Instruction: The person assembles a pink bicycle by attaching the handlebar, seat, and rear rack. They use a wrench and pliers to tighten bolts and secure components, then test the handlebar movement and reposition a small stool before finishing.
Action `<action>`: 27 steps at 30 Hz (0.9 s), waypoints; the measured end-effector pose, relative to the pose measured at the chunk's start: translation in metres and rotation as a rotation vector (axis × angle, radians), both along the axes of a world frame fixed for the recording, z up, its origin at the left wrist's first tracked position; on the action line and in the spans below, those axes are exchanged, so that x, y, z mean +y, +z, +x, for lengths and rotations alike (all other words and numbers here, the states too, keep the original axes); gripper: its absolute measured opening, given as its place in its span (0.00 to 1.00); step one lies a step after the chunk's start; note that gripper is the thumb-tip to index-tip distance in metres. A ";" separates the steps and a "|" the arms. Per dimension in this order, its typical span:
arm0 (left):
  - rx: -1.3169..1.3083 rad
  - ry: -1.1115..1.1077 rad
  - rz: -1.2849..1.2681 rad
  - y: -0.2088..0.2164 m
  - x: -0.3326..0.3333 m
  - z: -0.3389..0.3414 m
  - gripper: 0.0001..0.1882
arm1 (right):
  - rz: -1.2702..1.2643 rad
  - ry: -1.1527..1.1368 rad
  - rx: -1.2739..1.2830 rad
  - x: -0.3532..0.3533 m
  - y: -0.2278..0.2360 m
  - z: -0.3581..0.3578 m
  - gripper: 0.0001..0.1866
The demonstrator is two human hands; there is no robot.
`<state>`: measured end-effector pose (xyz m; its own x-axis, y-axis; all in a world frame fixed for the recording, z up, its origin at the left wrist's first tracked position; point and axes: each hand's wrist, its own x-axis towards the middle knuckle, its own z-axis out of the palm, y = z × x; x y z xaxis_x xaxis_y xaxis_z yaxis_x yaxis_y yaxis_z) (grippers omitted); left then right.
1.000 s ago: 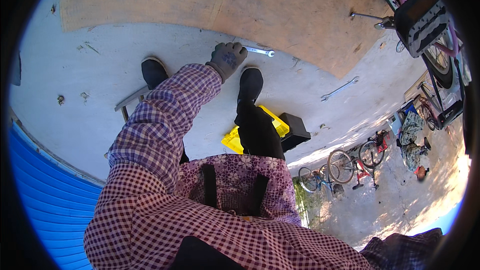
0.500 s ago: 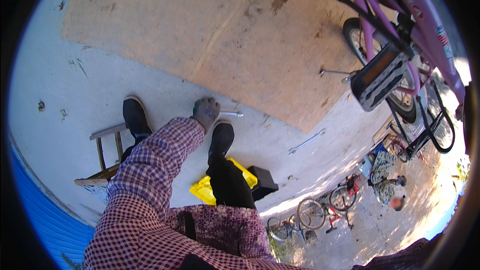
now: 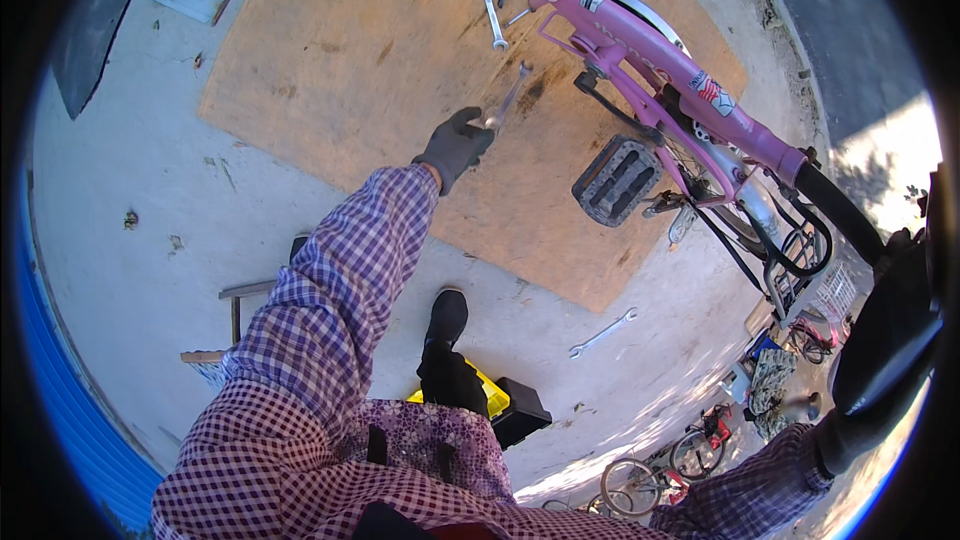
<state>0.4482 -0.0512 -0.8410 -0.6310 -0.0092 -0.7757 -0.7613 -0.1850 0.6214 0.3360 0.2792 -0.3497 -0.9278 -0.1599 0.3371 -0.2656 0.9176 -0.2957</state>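
My left hand (image 3: 456, 150), in a grey glove, reaches out over a tan board. Its thumb and fingers close on the near end of a silver wrench (image 3: 513, 95), which looks slightly blurred. To the right stands a pink bicycle (image 3: 640, 40) with a black pedal (image 3: 615, 180). My right hand (image 3: 862, 425), dark-gloved, is at the right rim against the black saddle (image 3: 885, 340); it appears to grip the saddle, though most of its fingers are hidden. Farther out on the board lies another open-ended wrench (image 3: 493, 20). A third wrench (image 3: 603, 333) lies on the concrete.
The tan board (image 3: 330, 110) covers part of the concrete floor. By my feet are a yellow and black box (image 3: 520, 412) and a low wooden stool (image 3: 235, 315). Other bicycles (image 3: 630, 485) and a person in patterned clothing (image 3: 770, 380) are at the lower right.
My left hand has moved from beside my feet outward over the board with the wrench. My right arm has come into view by the saddle. The view has shifted, showing more of the bicycle.
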 end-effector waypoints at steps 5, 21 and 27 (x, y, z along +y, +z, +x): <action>0.160 -0.659 -0.593 0.034 -0.008 0.035 0.28 | -0.135 -0.085 0.012 0.005 0.000 0.010 0.27; -0.788 -0.378 -0.867 0.395 -0.282 0.456 0.21 | -0.111 -0.252 0.000 0.015 -0.004 0.016 0.30; -0.751 -0.452 -0.907 0.386 -0.310 0.504 0.19 | 0.028 -0.180 0.116 0.073 -0.031 -0.007 0.32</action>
